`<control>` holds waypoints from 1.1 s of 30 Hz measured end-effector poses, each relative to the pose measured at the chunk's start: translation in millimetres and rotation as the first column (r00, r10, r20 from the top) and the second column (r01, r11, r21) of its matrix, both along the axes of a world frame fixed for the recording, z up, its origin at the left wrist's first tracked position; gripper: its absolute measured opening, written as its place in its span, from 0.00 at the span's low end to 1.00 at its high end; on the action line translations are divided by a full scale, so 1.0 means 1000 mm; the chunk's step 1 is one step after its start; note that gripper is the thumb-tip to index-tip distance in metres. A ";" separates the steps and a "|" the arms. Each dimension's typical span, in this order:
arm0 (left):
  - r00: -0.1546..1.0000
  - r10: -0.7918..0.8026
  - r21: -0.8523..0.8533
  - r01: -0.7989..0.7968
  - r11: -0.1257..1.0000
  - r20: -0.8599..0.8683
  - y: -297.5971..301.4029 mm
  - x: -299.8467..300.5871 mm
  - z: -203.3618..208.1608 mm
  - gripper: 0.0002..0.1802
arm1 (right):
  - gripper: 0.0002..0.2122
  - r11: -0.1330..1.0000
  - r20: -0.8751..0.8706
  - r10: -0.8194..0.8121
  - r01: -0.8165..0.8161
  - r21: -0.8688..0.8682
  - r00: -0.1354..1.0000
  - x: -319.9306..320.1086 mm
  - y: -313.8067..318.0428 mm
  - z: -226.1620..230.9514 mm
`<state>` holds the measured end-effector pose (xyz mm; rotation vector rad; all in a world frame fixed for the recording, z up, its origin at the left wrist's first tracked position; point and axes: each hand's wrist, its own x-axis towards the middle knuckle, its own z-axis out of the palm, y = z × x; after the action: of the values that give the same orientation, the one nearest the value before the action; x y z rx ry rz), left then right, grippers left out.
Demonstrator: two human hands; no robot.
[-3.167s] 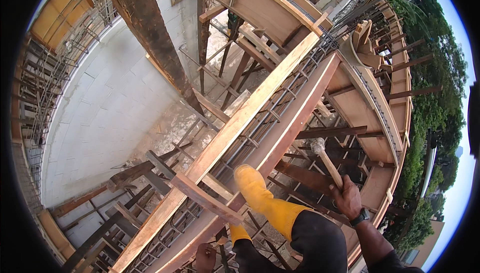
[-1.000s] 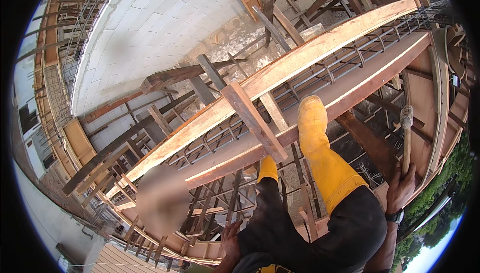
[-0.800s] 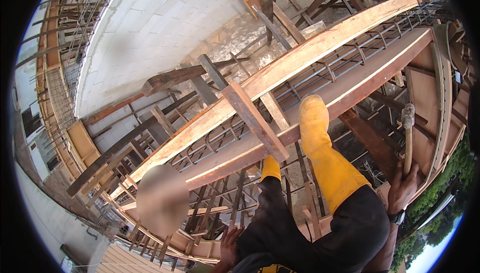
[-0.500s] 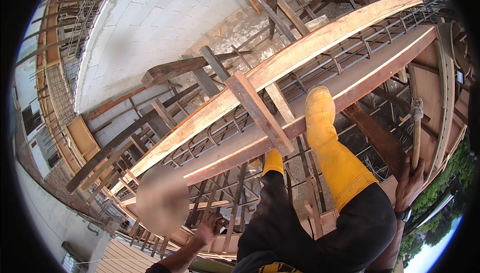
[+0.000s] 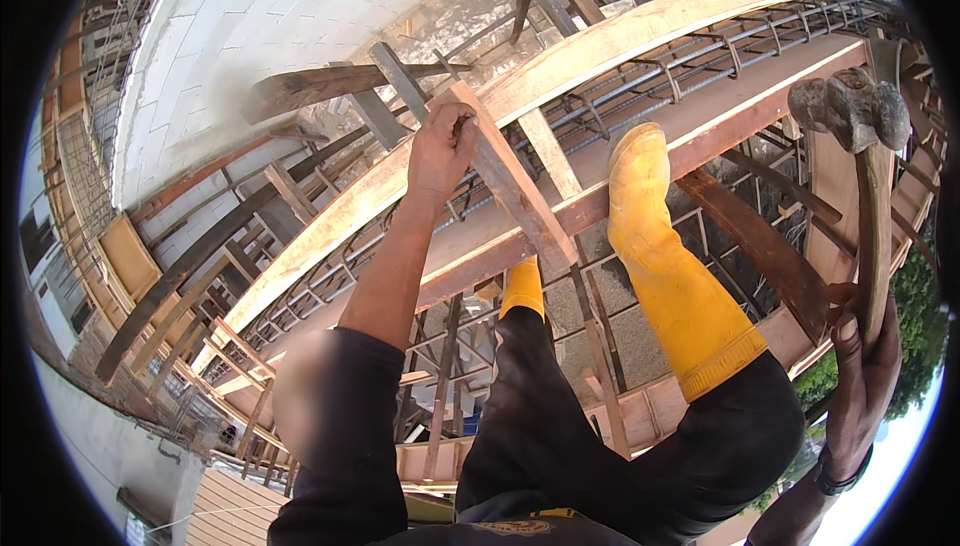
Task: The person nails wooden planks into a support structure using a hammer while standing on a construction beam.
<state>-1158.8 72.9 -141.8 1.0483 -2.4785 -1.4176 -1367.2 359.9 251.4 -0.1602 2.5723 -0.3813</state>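
Note:
My left hand [image 5: 440, 151] rests at the upper end of a short wooden crosspiece [image 5: 515, 191], fingers closed in a pinch; whatever is between them is too small to make out. The crosspiece lies across a pale long board [image 5: 660, 31] and the reddish-brown side board [image 5: 700, 151] of a beam form. Between these boards runs a cage of steel reinforcing bars [image 5: 690, 66]. My right hand [image 5: 868, 351], out at the right, is wrapped round the wooden handle of a hammer [image 5: 850, 111] whose worn grey head points up.
My yellow boots [image 5: 645, 186] are at the form, the right one on its side board. Dark timber props [image 5: 765, 256] and bars stand below, with gaps between them. A white block wall [image 5: 280, 36] rises at the upper left. Green foliage shows at the lower right.
My left hand has moved from the lower left up to the crosspiece's upper end. My right hand has raised the hammer closer to view. The view has shifted slightly.

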 end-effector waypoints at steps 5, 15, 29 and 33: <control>0.980 -0.192 -0.375 0.200 0.905 0.059 -0.011 0.010 0.013 0.08 | 0.16 0.988 0.244 -0.035 0.070 -0.137 0.969 0.046 -0.044 -0.033; 0.999 -0.002 -0.145 -0.003 0.989 -0.041 -0.008 0.001 0.003 0.08 | 0.18 0.909 0.434 -0.089 0.252 -0.334 0.896 0.133 -0.057 -0.198; 0.961 -0.115 -0.198 0.066 0.978 -0.252 -0.002 0.005 -0.022 0.06 | 0.27 0.873 0.338 0.108 0.073 -0.483 0.935 0.137 -0.079 -0.269; 0.919 -0.204 -0.324 0.090 0.942 -0.338 -0.007 0.010 -0.034 0.06 | 0.27 0.885 0.333 0.143 0.031 -0.465 0.932 0.136 -0.081 -0.274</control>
<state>-1148.8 66.0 -176.0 0.4891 -2.4240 -1.0914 -1231.3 278.4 -22.9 -0.3059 2.0700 -0.9148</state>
